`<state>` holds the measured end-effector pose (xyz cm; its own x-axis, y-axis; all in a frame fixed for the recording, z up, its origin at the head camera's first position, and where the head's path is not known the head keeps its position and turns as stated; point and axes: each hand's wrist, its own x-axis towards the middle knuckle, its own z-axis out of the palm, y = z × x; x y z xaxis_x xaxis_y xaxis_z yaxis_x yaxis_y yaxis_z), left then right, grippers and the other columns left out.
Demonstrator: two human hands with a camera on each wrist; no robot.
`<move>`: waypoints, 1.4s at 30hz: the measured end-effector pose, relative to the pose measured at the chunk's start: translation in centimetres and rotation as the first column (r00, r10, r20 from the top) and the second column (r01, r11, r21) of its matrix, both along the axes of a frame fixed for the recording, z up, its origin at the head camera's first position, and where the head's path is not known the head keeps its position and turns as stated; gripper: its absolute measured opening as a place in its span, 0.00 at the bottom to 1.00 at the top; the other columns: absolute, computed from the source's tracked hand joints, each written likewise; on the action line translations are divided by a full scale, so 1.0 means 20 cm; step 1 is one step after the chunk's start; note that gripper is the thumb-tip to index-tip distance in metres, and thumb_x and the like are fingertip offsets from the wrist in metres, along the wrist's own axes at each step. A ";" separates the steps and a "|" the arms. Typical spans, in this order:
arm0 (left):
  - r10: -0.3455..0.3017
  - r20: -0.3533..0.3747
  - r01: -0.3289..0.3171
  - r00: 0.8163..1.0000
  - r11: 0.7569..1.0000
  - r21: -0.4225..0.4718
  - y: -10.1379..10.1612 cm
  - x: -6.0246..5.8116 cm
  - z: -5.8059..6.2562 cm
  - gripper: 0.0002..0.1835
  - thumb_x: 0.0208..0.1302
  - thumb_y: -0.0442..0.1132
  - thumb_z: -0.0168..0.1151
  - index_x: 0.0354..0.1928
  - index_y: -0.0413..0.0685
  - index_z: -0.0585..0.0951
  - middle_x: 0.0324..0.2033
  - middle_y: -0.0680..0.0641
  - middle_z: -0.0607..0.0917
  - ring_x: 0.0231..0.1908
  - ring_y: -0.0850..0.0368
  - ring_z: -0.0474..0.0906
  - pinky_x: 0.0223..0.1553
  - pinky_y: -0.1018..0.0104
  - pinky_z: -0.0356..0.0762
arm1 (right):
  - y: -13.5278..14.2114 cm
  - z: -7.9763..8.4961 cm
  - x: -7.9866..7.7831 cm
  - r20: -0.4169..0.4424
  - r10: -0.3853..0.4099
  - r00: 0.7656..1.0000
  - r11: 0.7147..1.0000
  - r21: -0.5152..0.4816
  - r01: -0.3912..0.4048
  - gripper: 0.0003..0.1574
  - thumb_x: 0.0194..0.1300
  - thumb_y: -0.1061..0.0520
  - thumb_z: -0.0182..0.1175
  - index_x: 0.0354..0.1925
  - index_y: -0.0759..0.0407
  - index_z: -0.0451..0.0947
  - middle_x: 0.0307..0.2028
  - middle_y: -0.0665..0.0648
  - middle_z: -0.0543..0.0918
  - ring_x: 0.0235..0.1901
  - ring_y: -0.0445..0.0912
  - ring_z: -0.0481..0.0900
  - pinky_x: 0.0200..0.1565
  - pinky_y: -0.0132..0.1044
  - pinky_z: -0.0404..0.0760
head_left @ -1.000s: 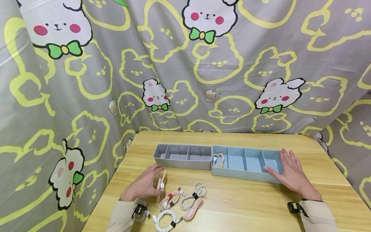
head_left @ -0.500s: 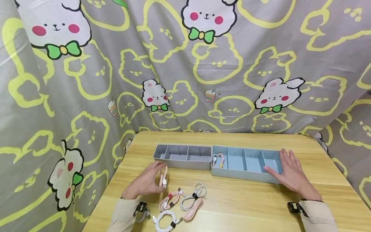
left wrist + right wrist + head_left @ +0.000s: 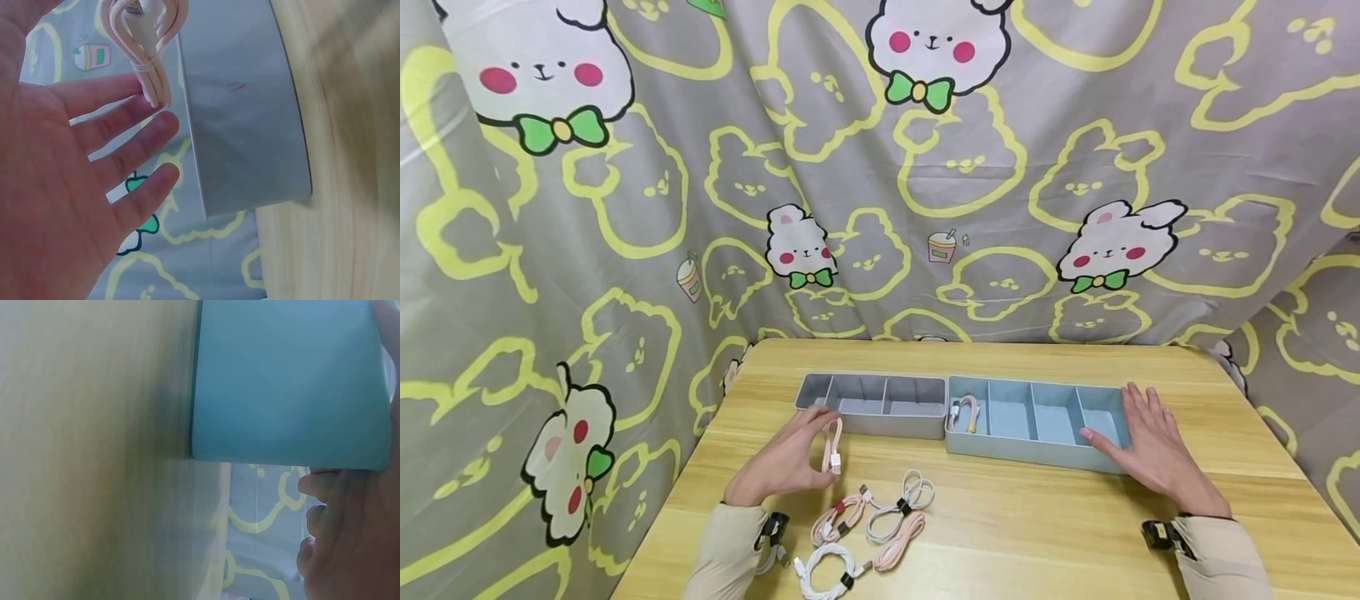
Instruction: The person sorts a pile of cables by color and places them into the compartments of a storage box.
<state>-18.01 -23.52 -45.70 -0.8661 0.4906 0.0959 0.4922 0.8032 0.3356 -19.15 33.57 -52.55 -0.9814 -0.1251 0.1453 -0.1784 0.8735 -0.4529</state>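
Note:
My left hand (image 3: 786, 457) pinches a bundled pink charging cable (image 3: 831, 446) between thumb and fingertips. It hangs in front of the grey divided box (image 3: 880, 424), above the table. In the left wrist view the cable (image 3: 147, 62) is folded and tied, and the other fingers spread apart below it. My right hand (image 3: 1161, 450) rests on the right end of the light-blue divided box (image 3: 1030, 450), fingers fairly straight, thumb over its front rim. One pink cable (image 3: 970, 413) lies in that box's leftmost compartment. The right wrist view shows the blue box's outer wall (image 3: 290, 387).
Several tied cables lie on the table: a pink one with a red tie (image 3: 838, 518), a grey one (image 3: 898, 518), a plain pink one (image 3: 900, 542) and a white one (image 3: 826, 573). Another cable is partly behind the left wrist. A patterned curtain (image 3: 865, 167) hangs behind.
My left hand, with the pink cable, has moved slightly right and away from me, closer to the grey box. The right hand stays on the blue box.

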 end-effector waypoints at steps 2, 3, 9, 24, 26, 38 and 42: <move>-0.002 -0.005 0.002 1.000 1.000 0.004 0.01 0.00 0.01 0.50 0.47 0.50 0.78 0.73 0.42 0.71 0.68 0.42 0.74 0.67 0.43 0.73 0.68 0.45 0.76 | 0.00 0.00 0.00 0.006 0.001 1.000 1.000 0.001 -0.001 0.70 0.71 0.29 0.55 0.80 0.75 0.33 0.79 0.80 0.38 0.79 0.74 0.25 0.75 0.74 0.29; -0.003 -0.005 0.003 1.000 1.000 0.006 0.01 0.00 0.01 0.50 0.47 0.50 0.78 0.73 0.42 0.71 0.68 0.42 0.74 0.67 0.43 0.73 0.68 0.45 0.76 | 0.00 0.00 0.00 0.011 0.001 1.000 1.000 0.000 -0.001 0.70 0.71 0.29 0.55 0.80 0.75 0.33 0.79 0.80 0.37 0.79 0.74 0.25 0.75 0.74 0.28; -0.008 -0.010 0.008 1.000 1.000 0.014 0.04 -0.01 0.02 0.50 0.47 0.50 0.78 0.74 0.43 0.70 0.69 0.42 0.73 0.68 0.42 0.72 0.68 0.45 0.75 | 0.00 0.00 0.00 0.021 0.003 1.000 1.000 -0.004 -0.003 0.70 0.71 0.29 0.55 0.80 0.75 0.33 0.79 0.80 0.36 0.79 0.74 0.25 0.75 0.73 0.27; -0.038 -0.049 0.038 0.998 0.999 -0.001 0.10 -0.04 0.07 0.49 0.49 0.51 0.77 0.74 0.41 0.70 0.68 0.40 0.74 0.66 0.43 0.73 0.66 0.45 0.77 | 0.01 -0.01 0.00 0.016 0.009 1.000 1.000 -0.002 -0.009 0.70 0.72 0.29 0.55 0.80 0.75 0.33 0.79 0.80 0.36 0.79 0.72 0.23 0.75 0.73 0.29; -0.038 -0.043 0.038 0.998 0.999 0.000 0.11 -0.04 0.08 0.50 0.49 0.51 0.76 0.74 0.42 0.69 0.68 0.40 0.73 0.67 0.43 0.73 0.66 0.45 0.77 | 0.00 0.00 0.00 0.021 0.011 1.000 1.000 0.001 -0.011 0.70 0.72 0.29 0.55 0.80 0.75 0.32 0.79 0.80 0.35 0.79 0.72 0.22 0.76 0.73 0.29; -0.051 -0.030 0.052 0.998 0.999 0.015 0.17 -0.06 0.12 0.50 0.51 0.51 0.77 0.76 0.46 0.68 0.70 0.43 0.72 0.67 0.44 0.72 0.64 0.43 0.77 | 0.01 0.00 -0.01 0.012 0.013 1.000 1.000 0.027 -0.013 0.70 0.72 0.29 0.54 0.79 0.76 0.33 0.79 0.80 0.33 0.80 0.73 0.26 0.77 0.70 0.27; -0.053 -0.031 0.053 0.998 0.999 0.010 0.19 -0.07 0.13 0.50 0.51 0.53 0.76 0.76 0.46 0.68 0.70 0.44 0.72 0.68 0.44 0.71 0.66 0.43 0.76 | 0.01 0.00 -0.01 0.009 0.017 1.000 1.000 0.022 -0.017 0.70 0.72 0.29 0.54 0.79 0.77 0.33 0.79 0.80 0.32 0.80 0.73 0.26 0.77 0.70 0.27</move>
